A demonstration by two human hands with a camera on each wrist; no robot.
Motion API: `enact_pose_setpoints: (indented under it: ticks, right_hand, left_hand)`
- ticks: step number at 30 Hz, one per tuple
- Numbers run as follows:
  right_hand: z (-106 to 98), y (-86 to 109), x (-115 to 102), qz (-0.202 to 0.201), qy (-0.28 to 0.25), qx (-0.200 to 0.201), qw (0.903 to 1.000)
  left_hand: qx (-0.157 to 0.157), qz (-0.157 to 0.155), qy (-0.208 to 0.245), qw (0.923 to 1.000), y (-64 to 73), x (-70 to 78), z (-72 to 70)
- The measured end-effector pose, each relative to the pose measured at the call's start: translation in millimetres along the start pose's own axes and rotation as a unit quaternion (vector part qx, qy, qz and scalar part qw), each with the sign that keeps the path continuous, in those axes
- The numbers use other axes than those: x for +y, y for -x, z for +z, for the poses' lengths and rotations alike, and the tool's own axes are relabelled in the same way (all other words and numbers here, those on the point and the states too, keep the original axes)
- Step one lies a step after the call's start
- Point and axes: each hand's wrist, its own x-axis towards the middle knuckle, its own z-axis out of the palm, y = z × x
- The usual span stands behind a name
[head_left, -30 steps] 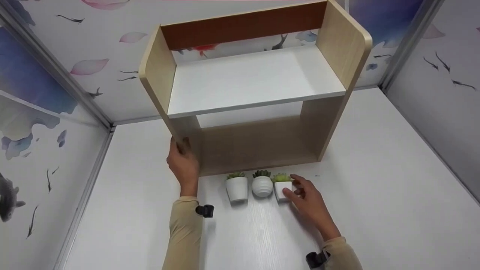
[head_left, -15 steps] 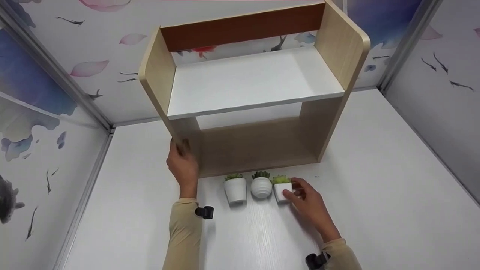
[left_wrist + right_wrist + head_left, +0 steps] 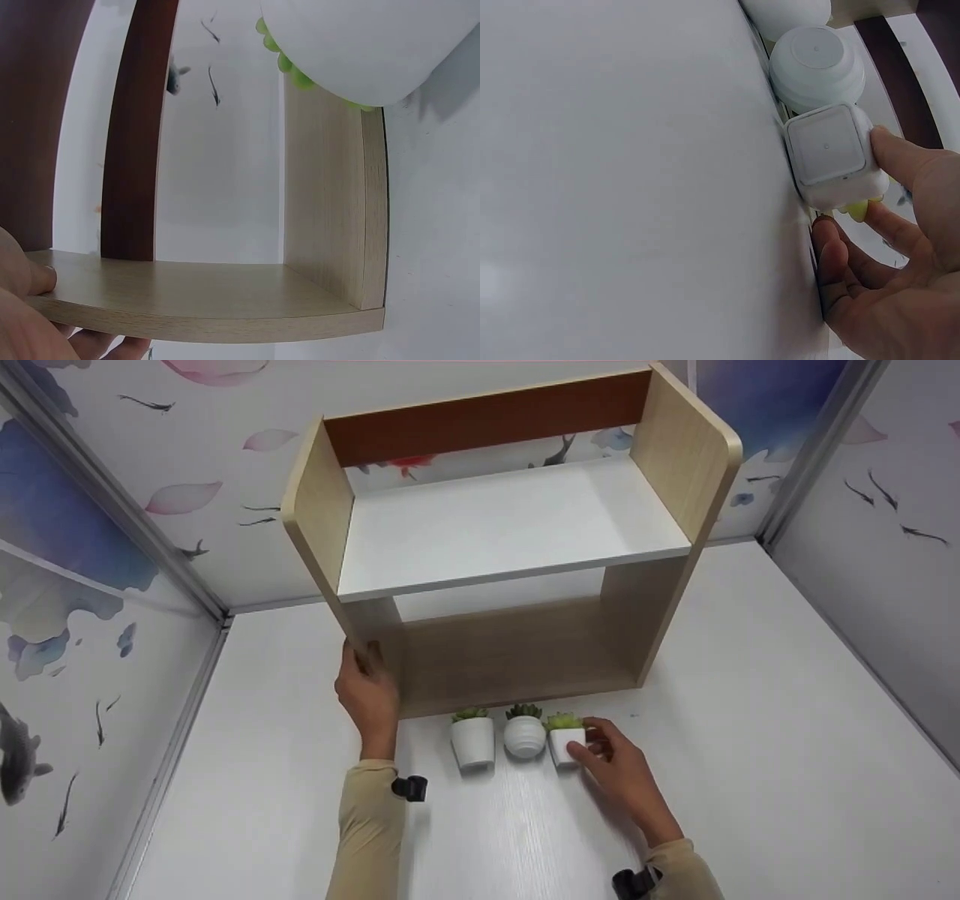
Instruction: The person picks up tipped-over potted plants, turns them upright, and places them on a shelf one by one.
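A two-tier wooden desk shelf (image 3: 517, 521) stands on the white table. My left hand (image 3: 367, 697) grips the front edge of its left side panel (image 3: 217, 326), thumb on the inner face and fingers round the outside. In front of the shelf, three small potted succulents lie on their sides, leaves towards it: a tapered white pot (image 3: 474, 744), a round ribbed pot (image 3: 525, 737) and a square pot (image 3: 567, 746) with bright green leaves. My right hand (image 3: 622, 769) holds the square one between thumb and fingers. In the right wrist view the square pot's base (image 3: 826, 144) faces the camera.
White wall panels painted with fish and petals enclose the table (image 3: 795, 750) at the back and both sides. A reddish-brown board (image 3: 495, 416) spans the shelf's upper back. Black straps (image 3: 409, 788) sit at both wrists.
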Motion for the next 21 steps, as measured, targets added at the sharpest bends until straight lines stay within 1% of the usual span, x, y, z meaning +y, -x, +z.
enact_pose_setpoints:
  ticks: [18, 21]
  right_hand:
    - [0.6, -0.8, 0.3, 0.005, -0.004, -0.003, 1.0]
    - [1.2, -0.6, 0.0, 0.004, -0.004, -0.001, 1.0]
  left_hand:
    - [0.005, -0.006, -0.002, 1.0, 0.9, 0.5, 1.4]
    - [0.002, -0.002, 0.004, 1.0, 0.1, -0.2, 1.5]
